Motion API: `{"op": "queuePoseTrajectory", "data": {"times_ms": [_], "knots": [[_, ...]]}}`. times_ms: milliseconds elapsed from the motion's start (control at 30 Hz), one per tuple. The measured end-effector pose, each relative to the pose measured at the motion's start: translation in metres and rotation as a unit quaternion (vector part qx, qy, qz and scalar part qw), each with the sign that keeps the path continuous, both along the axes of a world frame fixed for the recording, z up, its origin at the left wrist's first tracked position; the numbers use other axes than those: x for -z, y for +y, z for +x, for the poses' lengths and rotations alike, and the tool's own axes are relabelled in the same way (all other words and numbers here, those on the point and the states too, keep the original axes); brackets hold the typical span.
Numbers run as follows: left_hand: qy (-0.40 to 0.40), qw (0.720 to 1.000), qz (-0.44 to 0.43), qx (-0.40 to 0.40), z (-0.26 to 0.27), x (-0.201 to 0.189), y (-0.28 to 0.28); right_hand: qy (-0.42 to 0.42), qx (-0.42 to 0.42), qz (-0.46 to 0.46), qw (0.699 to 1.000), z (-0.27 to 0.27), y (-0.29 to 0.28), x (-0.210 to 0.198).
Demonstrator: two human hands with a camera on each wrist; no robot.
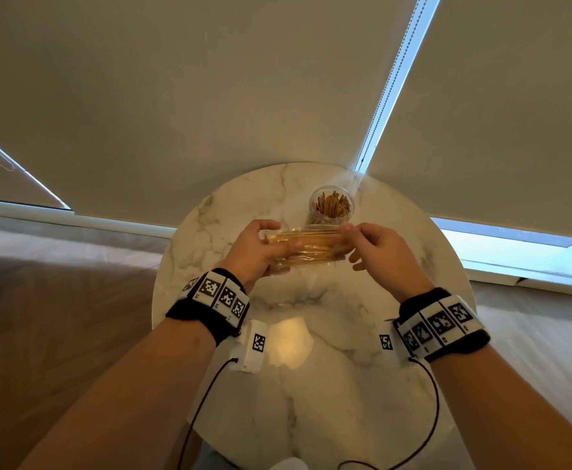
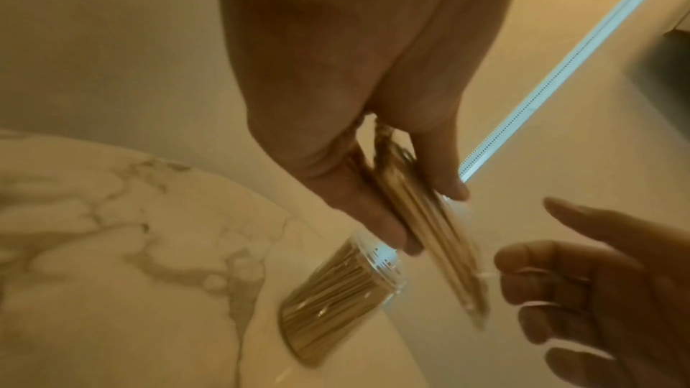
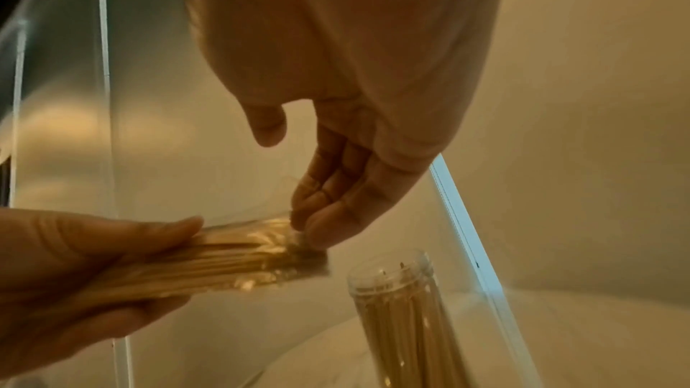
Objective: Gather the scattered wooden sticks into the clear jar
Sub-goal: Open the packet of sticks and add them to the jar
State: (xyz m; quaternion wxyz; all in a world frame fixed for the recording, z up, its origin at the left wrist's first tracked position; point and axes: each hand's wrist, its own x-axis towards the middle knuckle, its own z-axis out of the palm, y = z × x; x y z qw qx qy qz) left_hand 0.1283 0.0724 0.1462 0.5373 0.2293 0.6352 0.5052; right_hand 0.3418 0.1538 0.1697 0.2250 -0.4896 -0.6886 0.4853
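A clear plastic packet of wooden sticks (image 1: 303, 247) is held level above the table. My left hand (image 1: 279, 239) grips its left half, thumb on the near side and fingers over the far side. In the left wrist view the packet (image 2: 436, 235) runs out between the thumb and fingers. My right hand (image 1: 347, 232) touches the packet's right end with its fingertips (image 3: 317, 232); its thumb stands apart from them. A loose film flap lifts off the packet (image 3: 231, 264) there. The clear jar (image 1: 332, 206), standing upright and full of sticks, is just beyond the hands.
The round marble table (image 1: 311, 368) carries only the jar, with bare surface below and in front of the hands. A beige roller blind with a bead chain (image 1: 389, 86) hangs right behind the table. The floor lies on both sides.
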Motion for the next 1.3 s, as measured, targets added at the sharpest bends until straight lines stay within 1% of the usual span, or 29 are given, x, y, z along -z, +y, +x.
{"op": "queuePoseTrajectory", "data": {"times_ms": [67, 233, 367, 433, 500, 633, 733, 800, 867, 933, 1000, 1067, 1200, 1233, 1300], "knots": [[-0.025, 0.999, 0.013, -0.038, 0.004, 0.002, 0.003, -0.002, 0.015, 0.000, 1.000, -0.004, 0.000, 0.003], [-0.057, 0.997, 0.045, -0.041, 0.009, -0.001, 0.008, 0.026, 0.039, -0.024, 0.999, -0.008, 0.002, 0.013], [-0.045, 0.997, 0.047, -0.029, -0.006, 0.000, 0.004, 0.021, -0.019, -0.078, 0.997, 0.004, 0.010, 0.006], [-0.040, 0.998, 0.047, -0.025, -0.015, 0.002, 0.000, -0.009, -0.037, -0.071, 0.997, 0.014, 0.018, 0.006], [-0.048, 0.997, 0.049, -0.019, -0.022, 0.003, -0.003, -0.018, -0.055, -0.077, 0.995, 0.020, 0.023, 0.006], [-0.063, 0.997, 0.054, -0.009, -0.025, 0.003, -0.005, 0.013, -0.079, -0.126, 0.989, 0.022, 0.024, 0.007], [-0.090, 0.994, 0.063, -0.019, -0.025, 0.002, -0.006, 0.037, -0.056, -0.136, 0.988, 0.023, 0.022, 0.011], [-0.110, 0.991, 0.070, -0.030, -0.025, 0.000, -0.005, 0.075, -0.022, -0.163, 0.984, 0.020, 0.020, 0.017], [-0.108, 0.991, 0.076, -0.036, -0.023, -0.005, -0.003, 0.138, 0.044, -0.223, 0.964, 0.013, 0.016, 0.022], [-0.077, 0.994, 0.074, -0.027, -0.020, -0.013, 0.001, 0.218, 0.109, -0.305, 0.921, 0.004, 0.010, 0.026], [-0.030, 0.997, 0.072, -0.005, -0.014, -0.024, 0.006, 0.268, 0.129, -0.375, 0.878, -0.002, 0.006, 0.032], [0.024, 0.996, 0.080, 0.028, -0.007, -0.039, 0.011, 0.301, 0.139, -0.420, 0.845, -0.007, 0.001, 0.040], [0.129, 0.980, 0.104, 0.112, 0.008, -0.075, 0.017, 0.378, 0.164, -0.467, 0.782, -0.019, -0.005, 0.048], [0.147, 0.973, 0.112, 0.138, 0.011, -0.084, 0.019, 0.391, 0.177, -0.469, 0.772, -0.022, -0.006, 0.048], [0.179, 0.958, 0.130, 0.184, 0.016, -0.101, 0.021, 0.395, 0.203, -0.462, 0.768, -0.025, -0.008, 0.051]]}}
